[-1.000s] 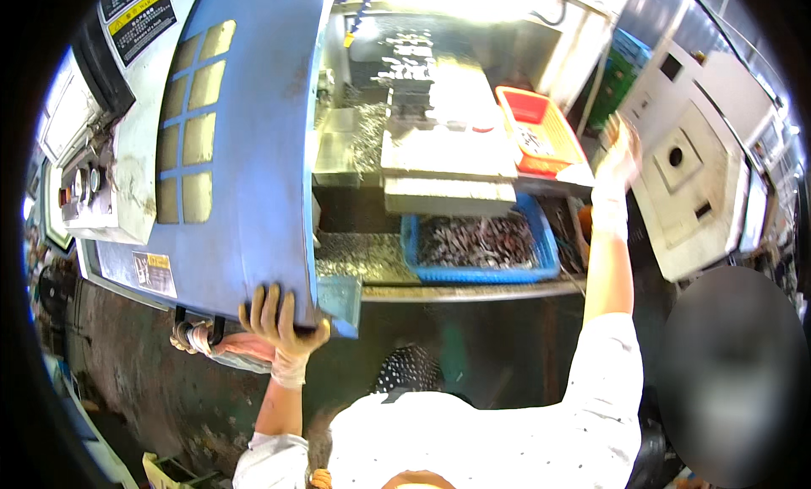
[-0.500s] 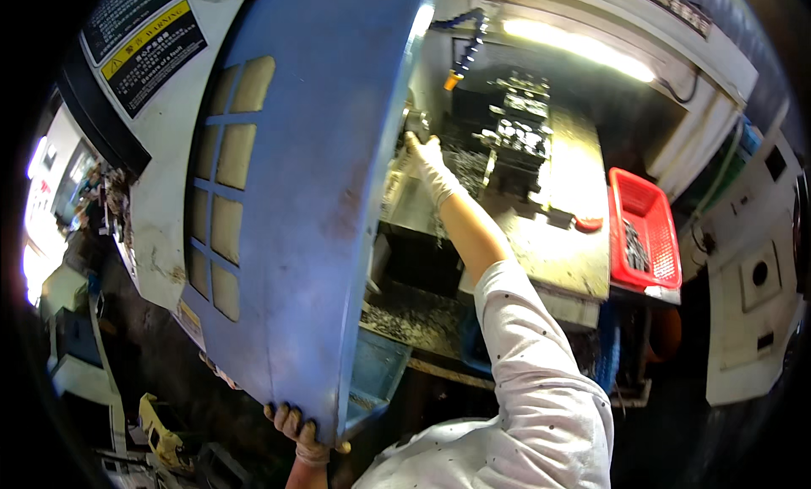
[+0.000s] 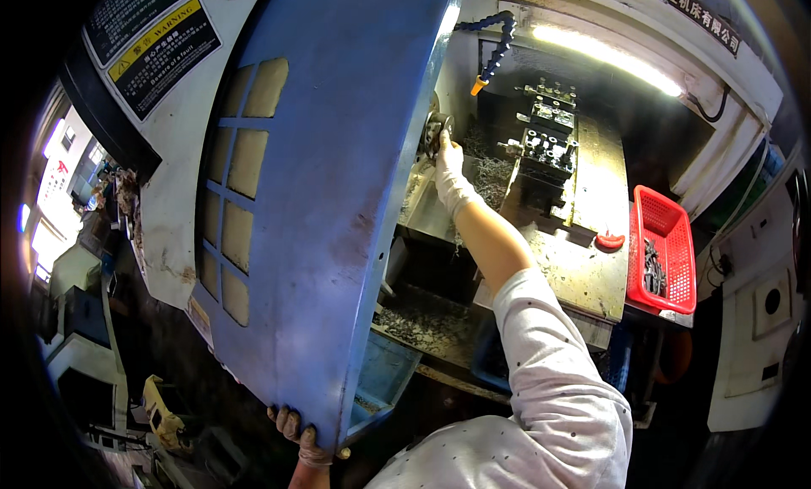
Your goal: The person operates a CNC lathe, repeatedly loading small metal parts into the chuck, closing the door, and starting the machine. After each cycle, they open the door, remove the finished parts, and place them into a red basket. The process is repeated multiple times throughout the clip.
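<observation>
My left hand [image 3: 302, 438], in a soiled thin glove, wraps its fingers round the lower edge of the large blue machine door [image 3: 325, 219]. Deep in the machine, my gloved right hand [image 3: 452, 164] is raised at the round metal chuck [image 3: 438, 133]. Its thumb and fingers close together against the chuck's face. Whatever lies between them is too small or hidden to make out. The door's edge covers part of the chuck. Right of that hand stand metal tool holders [image 3: 549, 147] in a row on the slide.
An orange-tipped blue coolant hose [image 3: 498, 46] hangs above the chuck. A red object [image 3: 610, 241] lies on the metal ledge. The red basket [image 3: 663, 299] at right holds several dark metal parts [image 3: 653, 269]. Metal chips [image 3: 431, 324] cover the tray below; a blue bin [image 3: 384, 371] sits beneath.
My view has shifted, so the machine's inside appears farther right and a little lower. My right hand stays at the chuck and my left hand on the door.
</observation>
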Available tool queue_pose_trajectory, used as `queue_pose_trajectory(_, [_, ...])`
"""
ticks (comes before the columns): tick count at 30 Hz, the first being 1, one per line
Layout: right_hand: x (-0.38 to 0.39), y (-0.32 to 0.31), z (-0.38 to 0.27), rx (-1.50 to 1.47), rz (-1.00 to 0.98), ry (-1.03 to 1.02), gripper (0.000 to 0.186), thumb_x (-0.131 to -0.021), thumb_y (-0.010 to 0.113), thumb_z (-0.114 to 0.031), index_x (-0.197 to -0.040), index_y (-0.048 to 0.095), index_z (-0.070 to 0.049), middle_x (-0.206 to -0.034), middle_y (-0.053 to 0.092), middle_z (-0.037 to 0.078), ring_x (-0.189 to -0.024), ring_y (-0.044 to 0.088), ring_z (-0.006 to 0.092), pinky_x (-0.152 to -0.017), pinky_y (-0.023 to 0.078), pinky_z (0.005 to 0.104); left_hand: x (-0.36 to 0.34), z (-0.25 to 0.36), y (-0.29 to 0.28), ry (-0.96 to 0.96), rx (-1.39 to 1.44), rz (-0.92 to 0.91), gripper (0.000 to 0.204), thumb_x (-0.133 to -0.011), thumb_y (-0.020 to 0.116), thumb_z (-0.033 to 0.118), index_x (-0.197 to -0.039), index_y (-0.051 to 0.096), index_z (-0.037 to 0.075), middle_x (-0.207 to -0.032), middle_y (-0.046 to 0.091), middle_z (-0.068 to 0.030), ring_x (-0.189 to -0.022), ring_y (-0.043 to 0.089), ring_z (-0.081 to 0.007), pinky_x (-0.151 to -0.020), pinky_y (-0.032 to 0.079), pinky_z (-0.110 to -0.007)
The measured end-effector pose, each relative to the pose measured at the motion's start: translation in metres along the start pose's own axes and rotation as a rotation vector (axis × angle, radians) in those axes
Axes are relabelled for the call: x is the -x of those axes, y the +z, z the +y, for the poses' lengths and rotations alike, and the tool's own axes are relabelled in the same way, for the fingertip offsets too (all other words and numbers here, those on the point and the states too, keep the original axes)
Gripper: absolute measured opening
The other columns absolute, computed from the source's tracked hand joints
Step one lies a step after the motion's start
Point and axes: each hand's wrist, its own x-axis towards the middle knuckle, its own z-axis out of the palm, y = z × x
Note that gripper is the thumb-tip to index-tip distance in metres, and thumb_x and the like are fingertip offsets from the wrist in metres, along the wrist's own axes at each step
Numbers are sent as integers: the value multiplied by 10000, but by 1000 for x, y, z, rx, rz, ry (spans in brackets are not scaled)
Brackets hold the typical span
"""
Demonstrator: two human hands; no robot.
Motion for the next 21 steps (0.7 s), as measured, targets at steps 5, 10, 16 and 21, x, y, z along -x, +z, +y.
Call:
queue_pose_trajectory(5, [46, 10, -33, -74, -16, 89, 257, -675, 503, -95, -916, 473, -12, -696, 511, 43, -545, 457, 126, -491, 379, 235, 6, -1, -4, -17, -15, -7, 627, -651, 237, 624, -992, 321, 104, -1004, 333, -105, -977, 314, -287, -839, 185, -508])
queue_pose_trajectory(10, [-63, 15, 37, -262, 471, -187, 179, -693, 458, -113, -864, 484, -71, -679, 477, 42, -503, 378, 135, -474, 334, 243, -6, -1, 2, 30, 41, 13, 638, -651, 228, 627, -1012, 316, 109, -1021, 329, -106, -981, 311, -287, -841, 184, -508])
queue_pose_trajectory(16, [91, -28, -31, -35, -133, 31, 288, -698, 455, -71, -984, 427, -66, -681, 492, 41, -556, 443, 110, -491, 359, 227, -3, -5, 1, -6, 19, 1, 651, -651, 218, 631, -1036, 310, 114, -1041, 324, -108, -986, 308, -288, -843, 182, -508])
queue_pose_trajectory(21, [152, -190, -53, 416, -285, -584, 365, -710, 465, 2, -1063, 396, -60, -739, 430, -13, -627, 384, 46, -566, 332, 152, 5, -7, -4, -6, -134, 65, 628, -691, 223, 588, -1108, 222, 120, -1100, 280, -168, -1045, 256, -321, -851, 181, -514])
